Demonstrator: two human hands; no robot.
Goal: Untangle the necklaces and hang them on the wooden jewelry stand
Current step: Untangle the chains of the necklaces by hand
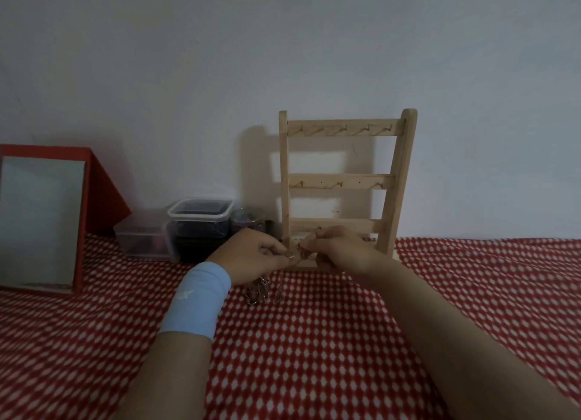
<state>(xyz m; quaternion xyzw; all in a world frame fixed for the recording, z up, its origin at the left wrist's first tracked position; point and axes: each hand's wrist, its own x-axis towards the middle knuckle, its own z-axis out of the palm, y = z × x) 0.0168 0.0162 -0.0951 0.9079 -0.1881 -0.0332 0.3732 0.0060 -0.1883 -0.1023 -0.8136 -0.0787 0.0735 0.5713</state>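
The wooden jewelry stand leans against the wall, with three rails of small hooks that carry nothing. Just in front of its base, my left hand and my right hand meet, each pinching part of a tangle of thin metal necklaces. Loops of chain hang from under my left hand down to the red and white patterned cloth. A light blue band wraps my left wrist. The fingers hide much of the tangle.
A red-framed mirror stands at the left. Clear plastic boxes with dark contents and a small jar sit against the wall left of the stand. The patterned cloth covers the whole surface.
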